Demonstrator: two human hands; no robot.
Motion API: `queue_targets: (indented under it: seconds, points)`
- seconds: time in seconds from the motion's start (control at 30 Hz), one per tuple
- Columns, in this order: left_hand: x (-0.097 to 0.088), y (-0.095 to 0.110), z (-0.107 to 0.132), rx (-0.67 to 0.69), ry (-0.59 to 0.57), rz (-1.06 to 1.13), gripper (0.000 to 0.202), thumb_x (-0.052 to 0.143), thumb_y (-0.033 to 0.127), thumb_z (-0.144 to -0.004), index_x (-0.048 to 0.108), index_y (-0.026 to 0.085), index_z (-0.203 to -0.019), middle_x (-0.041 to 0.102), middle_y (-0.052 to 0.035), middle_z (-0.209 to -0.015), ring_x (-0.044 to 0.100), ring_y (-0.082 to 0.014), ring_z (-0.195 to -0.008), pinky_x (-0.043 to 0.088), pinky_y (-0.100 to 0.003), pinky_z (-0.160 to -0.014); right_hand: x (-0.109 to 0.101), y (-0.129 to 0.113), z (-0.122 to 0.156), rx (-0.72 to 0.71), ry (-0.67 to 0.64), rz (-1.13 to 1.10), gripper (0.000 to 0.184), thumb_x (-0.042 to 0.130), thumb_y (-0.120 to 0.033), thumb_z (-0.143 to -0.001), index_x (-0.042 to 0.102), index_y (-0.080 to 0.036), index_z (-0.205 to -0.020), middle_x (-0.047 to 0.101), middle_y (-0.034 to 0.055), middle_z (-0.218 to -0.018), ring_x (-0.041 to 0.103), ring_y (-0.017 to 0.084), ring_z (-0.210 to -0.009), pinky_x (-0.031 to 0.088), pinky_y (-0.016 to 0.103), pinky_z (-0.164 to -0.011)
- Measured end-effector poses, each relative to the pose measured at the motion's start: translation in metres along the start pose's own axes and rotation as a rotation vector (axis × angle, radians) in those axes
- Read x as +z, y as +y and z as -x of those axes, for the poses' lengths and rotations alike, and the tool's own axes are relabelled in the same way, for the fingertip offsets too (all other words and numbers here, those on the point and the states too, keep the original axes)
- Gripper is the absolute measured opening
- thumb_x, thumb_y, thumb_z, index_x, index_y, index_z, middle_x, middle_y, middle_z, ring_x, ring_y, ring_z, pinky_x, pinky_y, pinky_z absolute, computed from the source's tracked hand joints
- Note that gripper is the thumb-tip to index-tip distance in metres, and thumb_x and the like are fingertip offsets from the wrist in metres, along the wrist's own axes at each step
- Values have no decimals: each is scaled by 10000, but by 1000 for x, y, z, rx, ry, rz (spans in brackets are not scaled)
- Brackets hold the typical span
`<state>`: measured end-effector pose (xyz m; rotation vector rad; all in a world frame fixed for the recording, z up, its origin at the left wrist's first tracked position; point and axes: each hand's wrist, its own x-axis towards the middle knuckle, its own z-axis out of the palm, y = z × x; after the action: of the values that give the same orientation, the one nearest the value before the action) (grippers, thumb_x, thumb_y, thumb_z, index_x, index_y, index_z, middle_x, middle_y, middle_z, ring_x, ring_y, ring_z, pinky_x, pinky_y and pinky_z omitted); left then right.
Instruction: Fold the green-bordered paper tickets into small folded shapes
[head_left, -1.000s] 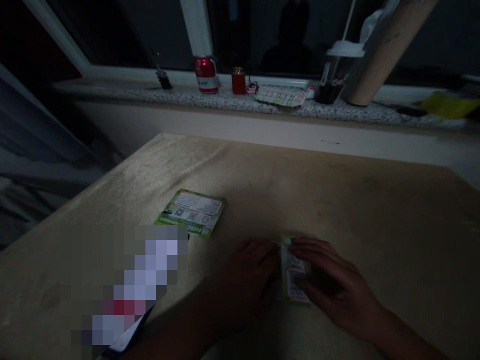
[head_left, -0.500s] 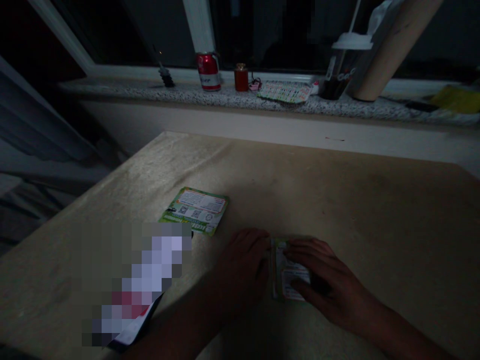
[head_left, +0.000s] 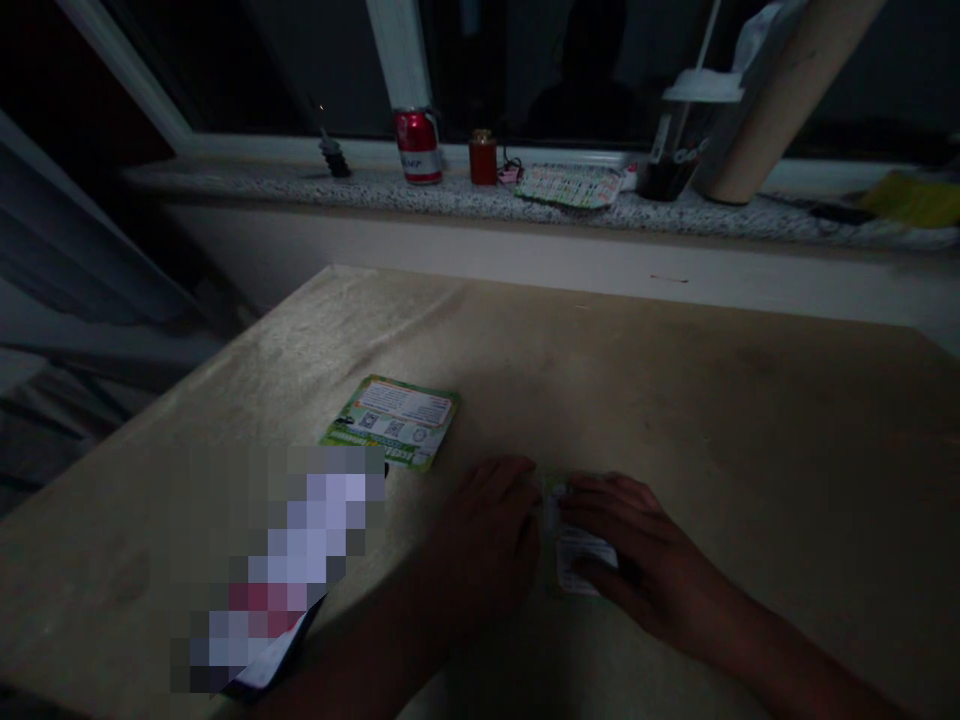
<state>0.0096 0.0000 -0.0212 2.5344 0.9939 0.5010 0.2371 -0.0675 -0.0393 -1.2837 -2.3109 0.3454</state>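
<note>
In dim light, both my hands rest on a tan table (head_left: pixel 675 380). A small green and white printed paper (head_left: pixel 570 550) lies flat between them. My right hand (head_left: pixel 637 565) lies over its right part with the fingers stretched flat, pressing it down. My left hand (head_left: pixel 484 545) touches the paper's left edge, its fingers extended and close together. A second green printed card (head_left: pixel 394 420) lies flat on the table, up and to the left of my hands.
A pixelated object (head_left: pixel 277 570) lies at the table's near left. On the stone window sill (head_left: pixel 300 185) stand a red can (head_left: pixel 418 146), a small red jar (head_left: pixel 482 158), a colourful sheet (head_left: pixel 574 185), a lidded cup (head_left: pixel 679 140) and a cardboard tube (head_left: pixel 780 100).
The small paper has gone from partly lifted between my hands to lying flat under my right hand's fingers. Both hands shifted slightly left.
</note>
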Motion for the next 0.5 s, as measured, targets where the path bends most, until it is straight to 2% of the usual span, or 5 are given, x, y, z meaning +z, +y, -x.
queue_targets:
  seconds: [0.5]
  points:
    - [-2,1,-2,1,-5,15,253,517,120,-920,641,156,-1137,620,-115,-1283,555,-263,-1188,485,-486,-1042,-2,-2,-5,5,-25,7,437,656,-236,-928,553,-227,-1353,666,71,-1353,526,255,-1343,364,479,-1131]
